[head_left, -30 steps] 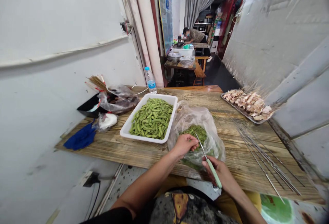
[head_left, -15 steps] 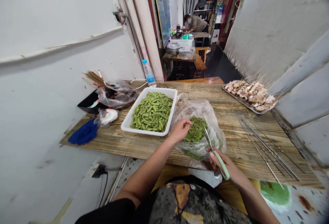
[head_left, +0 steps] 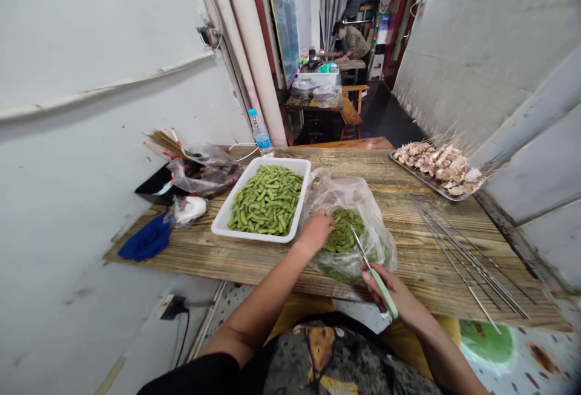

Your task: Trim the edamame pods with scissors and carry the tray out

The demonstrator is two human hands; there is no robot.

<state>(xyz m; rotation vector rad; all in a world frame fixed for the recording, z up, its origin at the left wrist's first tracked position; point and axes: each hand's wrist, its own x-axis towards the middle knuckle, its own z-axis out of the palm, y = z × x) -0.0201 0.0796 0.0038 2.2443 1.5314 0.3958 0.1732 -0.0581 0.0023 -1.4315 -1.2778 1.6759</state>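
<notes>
The left hand [head_left: 316, 231] is being held lower, with its fingers bent down at the left side of the loose pods [head_left: 344, 233], where half a second ago they were being held out flatter. Whether a pod is being pinched cannot be told. The scissors [head_left: 380, 286] are being gripped by the right hand [head_left: 394, 287], fingers curled round the handle, and are being held more on edge than before, points over the loose pods. The tips are being kept off the left fingers, so a short gap between snips is being guessed.

The loose pods are being held in an open bag [head_left: 333, 188] by the near edge of the worktop [head_left: 422, 280], right of its middle. Left of it, a big heap [head_left: 267, 201] of pods is being held in a white tub [head_left: 249, 236].

A bottle [head_left: 263, 139] is being kept at the far edge. A black box [head_left: 149, 188] is being kept at the left end, with a blue cloth [head_left: 145, 239] by the near left corner. Meat sticks [head_left: 438, 164] are being held on a metal tray [head_left: 447, 193] at the far right corner; metal rods [head_left: 472, 265] are being left toward the near right corner.

Behind, a table [head_left: 313, 104] is being used for tubs, and a person [head_left: 355, 41] is being seen bent over.
</notes>
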